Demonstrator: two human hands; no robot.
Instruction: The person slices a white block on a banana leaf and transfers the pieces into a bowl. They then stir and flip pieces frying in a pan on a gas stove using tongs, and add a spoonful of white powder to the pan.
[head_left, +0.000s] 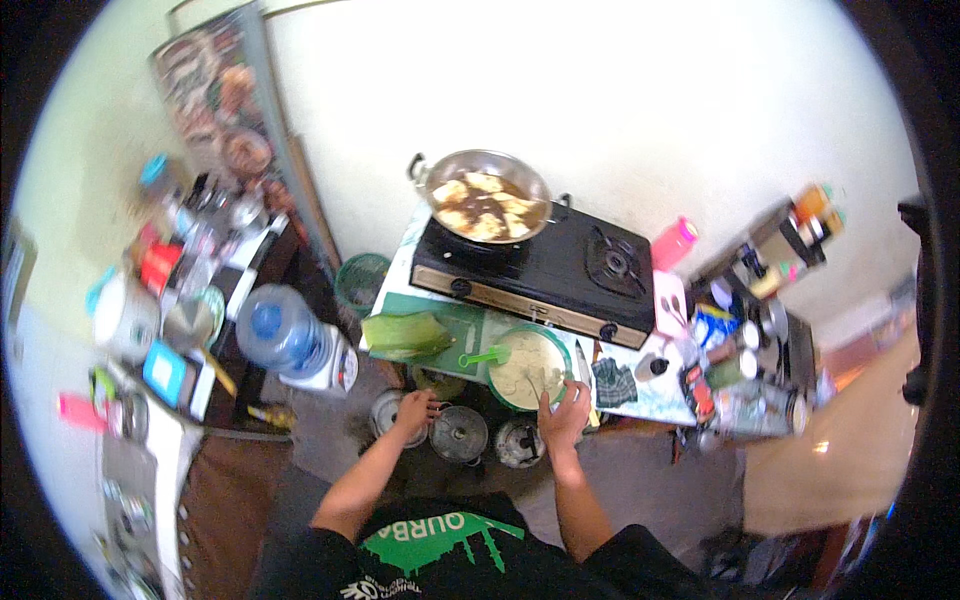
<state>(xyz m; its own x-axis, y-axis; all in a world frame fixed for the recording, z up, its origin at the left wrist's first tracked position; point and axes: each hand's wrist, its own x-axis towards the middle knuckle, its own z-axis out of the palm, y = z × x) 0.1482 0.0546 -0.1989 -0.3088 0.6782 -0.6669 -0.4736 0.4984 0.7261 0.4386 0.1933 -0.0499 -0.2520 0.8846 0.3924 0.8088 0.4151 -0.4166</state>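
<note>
A green-rimmed bowl (567, 358) of pale batter (529, 360) stands on the counter before me. My right hand (564, 416) is at its near side, with fingertips over the rim and batter. A thin utensil (533, 381) dips into the batter close to those fingers; whether I grip it or something else is too blurred to tell. Across the far left rim lies a bright green measuring spoon (484, 356). My left hand (417, 412) hangs in front of the counter, fingers loosely apart and holding nothing. A knife (583, 365) rests just right of the bowl.
Pieces of food fry in dark oil in a two-handled pan (489, 196) on the black gas stove (570, 259). A large green vegetable piece (409, 335) lies on a green board (469, 330). Beside the knife is a checked cloth (613, 381). Lidded pots (459, 433) stand below.
</note>
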